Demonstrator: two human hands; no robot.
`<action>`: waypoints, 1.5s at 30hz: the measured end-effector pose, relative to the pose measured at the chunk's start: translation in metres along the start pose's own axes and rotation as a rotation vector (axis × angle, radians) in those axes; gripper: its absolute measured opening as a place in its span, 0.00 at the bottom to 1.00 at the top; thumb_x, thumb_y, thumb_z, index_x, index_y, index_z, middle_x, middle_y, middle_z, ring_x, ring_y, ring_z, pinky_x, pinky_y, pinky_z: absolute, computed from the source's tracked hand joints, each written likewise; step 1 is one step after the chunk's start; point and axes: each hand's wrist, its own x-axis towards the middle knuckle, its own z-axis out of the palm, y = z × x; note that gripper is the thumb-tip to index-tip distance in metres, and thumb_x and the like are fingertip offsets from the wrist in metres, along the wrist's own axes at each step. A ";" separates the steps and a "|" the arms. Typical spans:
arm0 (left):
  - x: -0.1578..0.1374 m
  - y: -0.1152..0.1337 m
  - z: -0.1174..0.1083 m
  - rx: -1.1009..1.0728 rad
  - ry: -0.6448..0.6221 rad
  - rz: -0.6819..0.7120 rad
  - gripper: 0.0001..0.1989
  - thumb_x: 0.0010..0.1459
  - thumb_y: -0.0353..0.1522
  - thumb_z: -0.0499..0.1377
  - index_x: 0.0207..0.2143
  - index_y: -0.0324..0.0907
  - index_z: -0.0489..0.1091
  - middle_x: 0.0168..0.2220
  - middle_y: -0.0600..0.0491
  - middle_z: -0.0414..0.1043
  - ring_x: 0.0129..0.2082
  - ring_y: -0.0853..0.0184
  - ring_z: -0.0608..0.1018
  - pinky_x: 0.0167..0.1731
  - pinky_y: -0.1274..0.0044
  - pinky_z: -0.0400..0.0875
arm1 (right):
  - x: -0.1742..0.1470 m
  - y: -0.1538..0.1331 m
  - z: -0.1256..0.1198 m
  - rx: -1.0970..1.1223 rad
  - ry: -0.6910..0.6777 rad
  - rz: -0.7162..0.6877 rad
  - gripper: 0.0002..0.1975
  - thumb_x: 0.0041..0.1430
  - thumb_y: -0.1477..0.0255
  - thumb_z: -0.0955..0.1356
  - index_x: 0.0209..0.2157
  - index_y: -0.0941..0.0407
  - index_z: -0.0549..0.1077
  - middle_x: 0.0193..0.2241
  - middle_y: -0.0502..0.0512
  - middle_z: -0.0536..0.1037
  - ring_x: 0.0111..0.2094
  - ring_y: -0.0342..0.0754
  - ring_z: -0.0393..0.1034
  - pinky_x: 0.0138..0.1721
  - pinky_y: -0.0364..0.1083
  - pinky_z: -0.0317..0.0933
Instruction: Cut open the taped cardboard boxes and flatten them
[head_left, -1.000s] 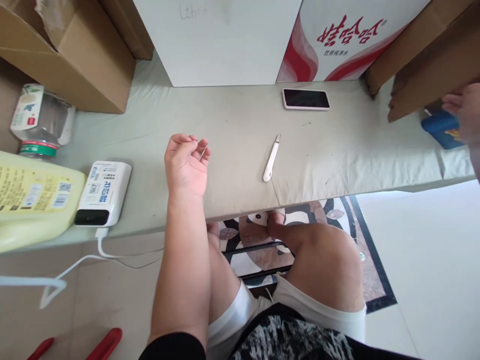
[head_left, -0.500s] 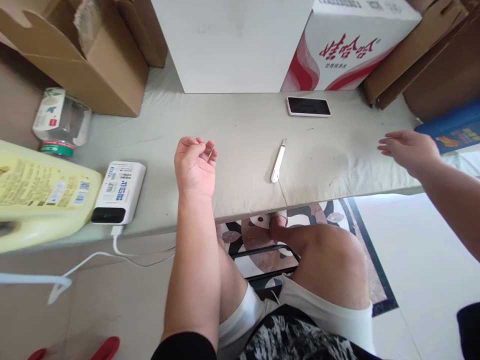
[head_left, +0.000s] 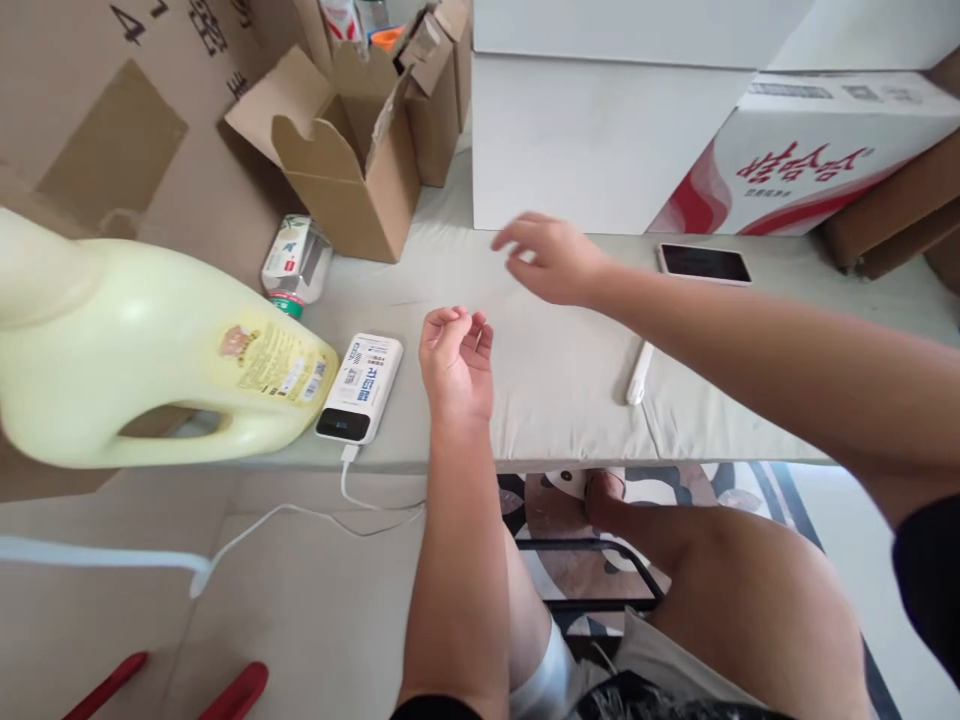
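My left hand [head_left: 457,358] hovers palm up over the front of the cloth-covered surface [head_left: 559,385]. Its fingers are loosely curled and slightly apart, with the thumb near the index finger and nothing seen in the palm. My right hand [head_left: 551,258] is above and to the right of it, in front of a white box [head_left: 559,140], fingers apart, slightly blurred and holding nothing. A slim white utility knife [head_left: 640,375] lies on the cloth, its upper end hidden behind my right forearm. Farther back lies a phone [head_left: 705,263] with a dark screen.
At the left stand a pale yellow jug [head_left: 172,350], a white power bank [head_left: 361,385] with a plugged-in cable [head_left: 352,475], and a clear plastic container [head_left: 307,270]. An open cardboard box [head_left: 352,205] is behind them. A red-and-white carton [head_left: 795,180] stands at the back right.
My right hand has swung from the far right across to near my left hand, its forearm now over the knife. The view has turned left. My left hand keeps its pose.
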 end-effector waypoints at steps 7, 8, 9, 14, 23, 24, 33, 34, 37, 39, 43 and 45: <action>0.001 0.011 -0.002 -0.001 0.037 -0.063 0.11 0.49 0.25 0.63 0.29 0.44 0.62 0.30 0.57 0.67 0.32 0.73 0.77 0.39 0.78 0.69 | 0.111 -0.091 0.048 -0.238 -0.031 -0.219 0.17 0.61 0.74 0.65 0.52 0.57 0.74 0.75 0.50 0.44 0.75 0.57 0.36 0.70 0.63 0.40; 0.001 0.012 -0.002 -0.012 0.038 -0.070 0.11 0.49 0.24 0.63 0.29 0.44 0.63 0.31 0.57 0.67 0.32 0.73 0.77 0.39 0.78 0.69 | 0.119 -0.095 0.050 -0.224 -0.035 -0.179 0.17 0.59 0.75 0.66 0.51 0.58 0.74 0.74 0.50 0.45 0.75 0.58 0.36 0.70 0.63 0.38; 0.001 0.014 -0.003 -0.026 0.036 -0.075 0.11 0.50 0.24 0.63 0.29 0.44 0.63 0.30 0.57 0.66 0.32 0.73 0.77 0.39 0.78 0.68 | 0.126 -0.097 0.052 -0.209 -0.037 -0.142 0.17 0.58 0.76 0.66 0.50 0.60 0.74 0.74 0.51 0.46 0.75 0.60 0.38 0.69 0.64 0.38; 0.003 0.014 -0.004 -0.027 0.043 -0.076 0.09 0.51 0.25 0.61 0.30 0.44 0.62 0.30 0.58 0.65 0.32 0.73 0.76 0.39 0.77 0.68 | 0.132 -0.091 0.049 -0.094 -0.039 -0.039 0.19 0.61 0.79 0.61 0.52 0.59 0.72 0.61 0.52 0.69 0.66 0.49 0.62 0.65 0.53 0.55; -0.009 0.010 -0.008 0.401 0.413 0.810 0.06 0.56 0.25 0.51 0.33 0.45 0.59 0.39 0.54 0.61 0.49 0.65 0.71 0.57 0.70 0.63 | 0.029 -0.048 0.008 0.018 0.287 -0.023 0.15 0.62 0.80 0.60 0.46 0.57 0.73 0.48 0.49 0.77 0.52 0.41 0.70 0.57 0.43 0.66; -0.012 0.013 -0.009 0.402 0.427 0.831 0.06 0.57 0.26 0.51 0.33 0.46 0.58 0.39 0.53 0.60 0.49 0.64 0.71 0.57 0.70 0.63 | 0.002 -0.041 0.002 0.068 0.361 -0.046 0.11 0.60 0.79 0.62 0.41 0.56 0.74 0.44 0.50 0.78 0.47 0.42 0.72 0.51 0.43 0.68; -0.016 0.014 -0.005 0.264 0.052 0.409 0.17 0.69 0.41 0.41 0.42 0.46 0.66 0.50 0.51 0.71 0.60 0.63 0.71 0.62 0.69 0.64 | -0.199 0.022 0.013 0.476 0.996 -0.014 0.11 0.55 0.60 0.72 0.32 0.49 0.68 0.29 0.52 0.74 0.32 0.48 0.69 0.38 0.52 0.63; -0.017 0.010 -0.003 0.262 -0.016 0.378 0.20 0.70 0.45 0.39 0.42 0.46 0.67 0.49 0.50 0.72 0.58 0.62 0.73 0.60 0.69 0.67 | -0.205 0.026 0.018 0.493 0.985 0.030 0.10 0.55 0.60 0.71 0.34 0.48 0.69 0.31 0.53 0.75 0.33 0.49 0.71 0.39 0.52 0.64; -0.025 -0.002 0.004 0.362 -0.171 0.378 0.31 0.68 0.54 0.36 0.39 0.45 0.70 0.44 0.49 0.75 0.55 0.59 0.76 0.58 0.69 0.70 | -0.210 0.037 0.030 0.483 0.889 0.116 0.12 0.59 0.60 0.70 0.44 0.46 0.71 0.43 0.56 0.76 0.46 0.52 0.73 0.48 0.54 0.66; -0.029 -0.008 0.006 0.445 -0.235 0.412 0.36 0.66 0.58 0.36 0.36 0.43 0.72 0.43 0.48 0.75 0.54 0.57 0.77 0.59 0.67 0.69 | -0.209 0.043 0.035 0.461 0.841 0.106 0.16 0.60 0.60 0.69 0.49 0.44 0.70 0.52 0.57 0.73 0.56 0.54 0.69 0.52 0.54 0.66; -0.028 -0.016 0.007 0.461 -0.307 0.528 0.38 0.65 0.60 0.39 0.32 0.42 0.75 0.42 0.46 0.75 0.52 0.57 0.77 0.60 0.65 0.67 | -0.207 0.056 0.039 0.542 0.805 0.031 0.29 0.58 0.57 0.71 0.60 0.35 0.62 0.66 0.51 0.58 0.62 0.55 0.65 0.56 0.56 0.68; -0.023 -0.021 0.007 0.449 -0.356 0.582 0.36 0.63 0.60 0.44 0.30 0.41 0.76 0.40 0.45 0.75 0.50 0.57 0.76 0.59 0.64 0.67 | -0.207 0.062 0.038 0.604 0.785 0.005 0.37 0.56 0.55 0.72 0.63 0.30 0.55 0.68 0.48 0.53 0.58 0.54 0.69 0.56 0.57 0.69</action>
